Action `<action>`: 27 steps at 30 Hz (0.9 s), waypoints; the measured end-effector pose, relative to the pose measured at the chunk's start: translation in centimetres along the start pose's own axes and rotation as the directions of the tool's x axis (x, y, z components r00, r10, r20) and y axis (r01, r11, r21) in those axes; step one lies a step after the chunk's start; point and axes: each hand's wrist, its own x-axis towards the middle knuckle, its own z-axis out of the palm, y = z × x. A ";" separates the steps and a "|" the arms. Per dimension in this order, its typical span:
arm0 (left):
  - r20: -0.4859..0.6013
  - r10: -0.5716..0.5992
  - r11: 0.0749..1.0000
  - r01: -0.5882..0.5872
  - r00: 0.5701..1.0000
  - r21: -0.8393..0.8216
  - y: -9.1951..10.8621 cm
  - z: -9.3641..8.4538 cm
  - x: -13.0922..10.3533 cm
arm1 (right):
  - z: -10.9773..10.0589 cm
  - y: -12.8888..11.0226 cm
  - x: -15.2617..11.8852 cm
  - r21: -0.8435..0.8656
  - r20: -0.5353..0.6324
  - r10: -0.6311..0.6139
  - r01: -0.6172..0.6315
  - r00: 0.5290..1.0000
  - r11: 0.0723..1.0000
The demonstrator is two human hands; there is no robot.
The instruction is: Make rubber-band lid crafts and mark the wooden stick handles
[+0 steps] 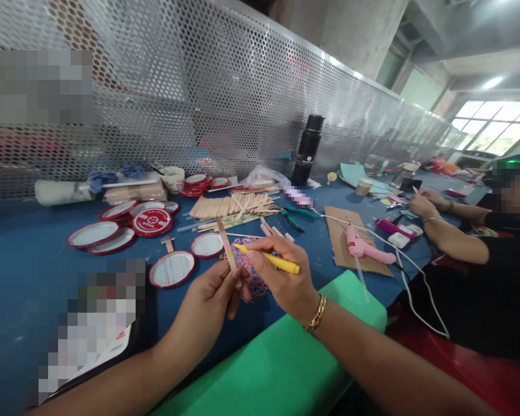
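Between the thumb and fingers of my left hand [223,289] is a flat wooden stick [226,244], tilted upward, with pink and yellow colouring on it. My right hand [286,274] grips a yellow marker [281,263], its tip close to the stick's coloured face. Behind both hands lies a tangle of pink and purple strands [260,283], partly hidden by them. Left of my hands, a red-rimmed lid [172,269] has a small stick piece at its upper edge. Another red-rimmed lid [207,245] rests just behind my left hand.
Several lids [93,234] lie at left, beyond a pixelated device. Loose wooden sticks [231,205], green-handled pliers [292,221] and a black bottle [307,150] stand or lie behind. At right are a pink glue gun [366,249] with a white cord and a person's arms [455,237]. A green block [286,358] sits in front.
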 end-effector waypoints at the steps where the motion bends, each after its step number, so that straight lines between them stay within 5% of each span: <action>1: 0.003 -0.001 1.000 0.001 1.000 0.002 0.0 0.0 0.0 | 0.0 0.0 0.0 0.018 0.014 0.008 -0.008 1.000 1.000; 8: 0.006 -0.002 1.000 0.002 1.000 0.010 0.2 0.0 -0.1 | 0.3 -0.2 0.0 -0.016 -0.060 0.060 -0.061 0.996 0.998; 27: 0.035 0.026 1.000 -0.025 0.999 -0.009 -0.3 0.0 -0.1 | 0.6 0.0 -0.2 0.006 -0.005 0.058 -0.058 0.998 0.998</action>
